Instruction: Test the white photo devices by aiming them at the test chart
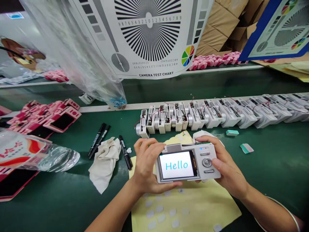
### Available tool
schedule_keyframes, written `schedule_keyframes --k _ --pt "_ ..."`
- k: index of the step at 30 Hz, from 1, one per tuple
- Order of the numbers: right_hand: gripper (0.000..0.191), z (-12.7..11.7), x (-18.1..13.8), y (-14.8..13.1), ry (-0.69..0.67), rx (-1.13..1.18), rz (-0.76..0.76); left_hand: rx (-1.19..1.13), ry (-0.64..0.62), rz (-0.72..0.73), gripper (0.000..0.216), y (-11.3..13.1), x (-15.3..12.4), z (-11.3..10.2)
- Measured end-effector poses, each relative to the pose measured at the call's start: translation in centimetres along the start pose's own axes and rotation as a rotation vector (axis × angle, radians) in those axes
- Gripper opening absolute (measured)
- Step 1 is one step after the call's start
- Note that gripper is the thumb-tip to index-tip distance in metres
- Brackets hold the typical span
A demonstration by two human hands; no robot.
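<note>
A silver-white digital camera (202,161) is held up between my two hands, its back toward me. The lit screen reads "Hello" in blue letters on white, and a small blue light glows above the buttons. My left hand (147,167) grips the screen end, thumb along the lower edge and fingers over the top. My right hand (228,170) wraps the button end, its thumb beside the round control pad. Below the camera lies a yellow sheet (193,206) dotted with small whitish stickers.
Partly built white cameras (178,116) with exposed wires line the back of the green table. A camera test chart (147,45) hangs ahead. To the left are pink cameras (60,117), a plastic bottle (36,153), a crumpled cloth (105,162) and black markers (125,153).
</note>
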State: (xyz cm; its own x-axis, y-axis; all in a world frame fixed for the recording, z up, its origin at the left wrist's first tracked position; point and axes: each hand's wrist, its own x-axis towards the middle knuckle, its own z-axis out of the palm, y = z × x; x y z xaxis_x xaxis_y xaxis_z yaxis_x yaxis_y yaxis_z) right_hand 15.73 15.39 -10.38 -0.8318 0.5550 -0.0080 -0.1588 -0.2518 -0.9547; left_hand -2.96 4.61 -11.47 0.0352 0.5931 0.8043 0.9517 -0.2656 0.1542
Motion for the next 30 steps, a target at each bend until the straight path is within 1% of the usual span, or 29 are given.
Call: schedule_keyframes --k 3,8,10,12,14,17,19,22,24,26,30 --pt "0.043 -0.2 0.5 0.4 -0.03 -0.004 -0.009 0.001 0.002 -0.034 0.066 -0.4 -0.1 0.1" --pt "0.041 -0.5 1.3 1.0 -0.076 0.038 -0.052 -0.059 0.017 -0.103 0.07 -0.9 -0.2 0.5" --pt "0.04 -0.6 1.6 1.2 -0.074 0.064 -0.061 -0.063 -0.014 -0.144 0.073 -1.1 -0.2 0.6" --pt "0.041 -0.7 1.9 1.4 -0.064 0.078 -0.059 -0.056 -0.071 -0.164 0.072 -1.3 -0.3 0.7" --pt "0.042 -0.7 2.1 1.6 -0.055 0.09 -0.053 -0.065 -0.122 -0.156 0.068 -1.4 -0.4 0.9" --pt "0.043 -0.6 2.5 1.8 -0.037 0.103 -0.028 -0.106 -0.146 -0.178 0.059 -1.4 -0.8 1.2" --pt "0.044 -0.6 2.6 1.9 -0.013 0.118 -0.003 -0.176 -0.161 -0.269 0.059 -1.2 -1.0 1.4" --pt "0.048 -0.7 2.8 2.1 0.017 0.146 0.039 -0.311 -0.216 -0.474 0.065 -0.8 -1.1 1.6" --pt "0.049 -0.9 3.0 2.3 0.019 0.156 0.055 -0.353 -0.253 -0.563 0.066 -0.7 -1.1 1.7" --pt "0.05 -1.1 3.1 2.6 0.013 0.153 0.057 -0.354 -0.265 -0.574 0.067 -0.7 -1.2 1.8" --pt "0.049 -1.2 3.2 2.8 0.011 0.139 0.056 -0.321 -0.241 -0.488 0.062 -0.6 -1.4 1.9"
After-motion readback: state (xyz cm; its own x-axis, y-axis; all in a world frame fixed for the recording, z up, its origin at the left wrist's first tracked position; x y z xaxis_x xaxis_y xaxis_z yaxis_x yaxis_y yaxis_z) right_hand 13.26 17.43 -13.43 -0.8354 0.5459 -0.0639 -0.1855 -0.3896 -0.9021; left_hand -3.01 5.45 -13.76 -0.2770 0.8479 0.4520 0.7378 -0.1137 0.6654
